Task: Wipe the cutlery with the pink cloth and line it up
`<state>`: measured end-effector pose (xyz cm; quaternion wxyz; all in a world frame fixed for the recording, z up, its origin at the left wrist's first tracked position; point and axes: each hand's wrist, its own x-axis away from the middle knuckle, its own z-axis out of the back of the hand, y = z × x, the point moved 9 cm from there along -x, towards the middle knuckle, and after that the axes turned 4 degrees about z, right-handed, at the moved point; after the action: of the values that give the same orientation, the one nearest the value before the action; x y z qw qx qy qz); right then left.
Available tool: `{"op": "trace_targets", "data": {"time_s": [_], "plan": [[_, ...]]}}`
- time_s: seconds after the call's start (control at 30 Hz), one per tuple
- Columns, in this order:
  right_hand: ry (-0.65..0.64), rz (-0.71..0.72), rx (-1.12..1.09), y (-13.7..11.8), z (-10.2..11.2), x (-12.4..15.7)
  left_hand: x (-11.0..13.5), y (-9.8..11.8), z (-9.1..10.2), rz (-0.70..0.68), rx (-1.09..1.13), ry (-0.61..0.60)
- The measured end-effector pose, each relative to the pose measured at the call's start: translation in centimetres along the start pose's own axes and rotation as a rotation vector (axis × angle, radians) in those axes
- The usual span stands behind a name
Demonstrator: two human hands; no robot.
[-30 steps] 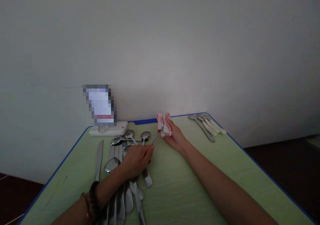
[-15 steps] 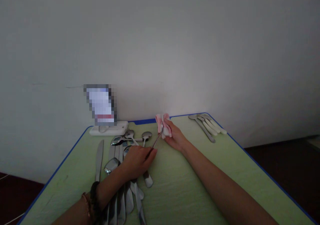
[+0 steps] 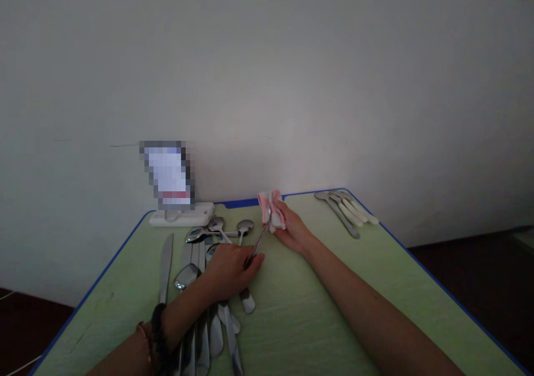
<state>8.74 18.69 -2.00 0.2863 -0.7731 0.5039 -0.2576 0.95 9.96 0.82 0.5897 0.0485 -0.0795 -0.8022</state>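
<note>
Fingers closed, my left hand (image 3: 233, 269) grips the handle of a metal spoon (image 3: 257, 245), which slants up and away to the right. Its shiny head lies against a pink and white cloth (image 3: 265, 202), partly covered by the folds. My right hand (image 3: 292, 229) is closed around that cloth, pressing it about the spoon's head. Under and beside my left forearm lie several loose spoons, among them a square-bowled spoon (image 3: 187, 276) and a small spoon (image 3: 245, 226). A table knife (image 3: 166, 267) rests to their left. Some handles are hidden beneath the arm.
The green table (image 3: 317, 309) has a blue rim and meets a grey wall. A blurred screen (image 3: 167, 176) stands on a white base (image 3: 182, 215) at the back left. At the back right lie a dull metal spoon (image 3: 340, 216) and several pieces with cream handles (image 3: 351, 213).
The cloth has shifted and opened slightly around the spoon's head. My left hand has turned the handle a little and moved slightly; the other cutlery stays in place.
</note>
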Motion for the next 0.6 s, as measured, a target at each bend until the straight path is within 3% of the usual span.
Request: {"op": "trace_targets", "data": {"time_s": [0.6], "plan": [[-0.081,-0.009,0.182,0.67,-0.74,0.25,-0.04,0.18,-0.27,-0.011,-0.013,-0.009]]}}
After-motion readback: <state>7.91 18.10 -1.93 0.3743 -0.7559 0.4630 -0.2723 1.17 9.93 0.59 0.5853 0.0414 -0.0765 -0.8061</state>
